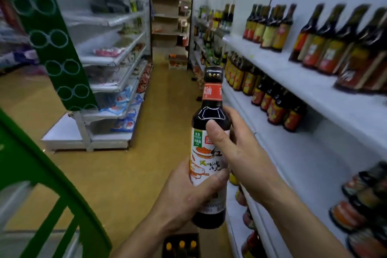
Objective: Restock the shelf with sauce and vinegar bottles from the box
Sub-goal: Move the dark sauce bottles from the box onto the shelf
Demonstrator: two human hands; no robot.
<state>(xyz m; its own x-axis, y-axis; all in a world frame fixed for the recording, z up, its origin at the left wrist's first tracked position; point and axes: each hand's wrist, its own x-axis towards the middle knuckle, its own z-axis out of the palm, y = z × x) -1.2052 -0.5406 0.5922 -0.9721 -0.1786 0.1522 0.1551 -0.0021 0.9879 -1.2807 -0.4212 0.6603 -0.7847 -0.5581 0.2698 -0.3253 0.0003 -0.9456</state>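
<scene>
- Holding a dark sauce bottle (206, 111) upright in mid-air, both hands keep it over the aisle floor (159, 132), just left of the white shelf (314, 88) that runs along the right side.
- The left hand (188, 192) grips the lower half of the bottle, with the fingers going round behind it and the thumb lying across the front of the white label.
- The right hand (236, 153) grips the upper half from the shelf side, its thumb pressed on the front where the dark shoulder meets the label and its fingers curled behind the glass.
- The bottle has a black cap (213, 75) and a red neck band (212, 91) with white characters.
- Directly below the hands, at the near edge, the box (180, 236) sits on the floor with several yellow-capped bottles (181, 243) standing in it.
- On the right shelf, an upper row of dark bottles (326, 48) stands in groups with bare board between them.
- One level down, a second row of bottles (278, 107) runs from far to near and stops short of the hands.
- Lower on the near right, more bottles (356, 211) show only as a blur.
- Across the aisle on the left, grey shelving (109, 58) holds packets, and a green post (52, 48) with ring patterns stands at its near end.
</scene>
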